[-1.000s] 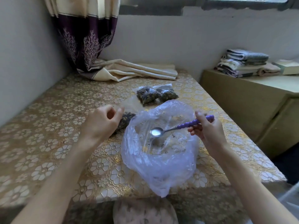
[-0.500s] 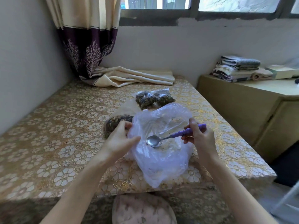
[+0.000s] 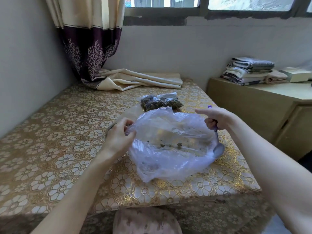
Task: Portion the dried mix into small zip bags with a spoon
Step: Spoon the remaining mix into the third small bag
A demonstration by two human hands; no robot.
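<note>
A large clear plastic bag (image 3: 168, 159) lies open on the table with only a few dark crumbs of dried mix (image 3: 170, 145) inside. My left hand (image 3: 118, 137) pinches the bag's left rim. My right hand (image 3: 217, 118) grips the purple handle of a metal spoon (image 3: 218, 149), bowl pointing down at the bag's right edge, and it seems to hold the right rim too. Two small filled zip bags (image 3: 160, 102) of dark mix lie just behind the big bag. A third small bag is mostly hidden behind my left hand.
The table (image 3: 50, 149) has a gold floral cloth. A folded cream curtain (image 3: 140, 80) lies at its back, against the wall. To the right stands a low cabinet (image 3: 270, 105) with folded towels (image 3: 249, 70). A padded stool (image 3: 146, 222) sits below the table's front edge.
My left hand left the small bag and took the big bag's left rim. My right hand turned the spoon from level to bowl-down at the right rim, and the bag is spread wider.
</note>
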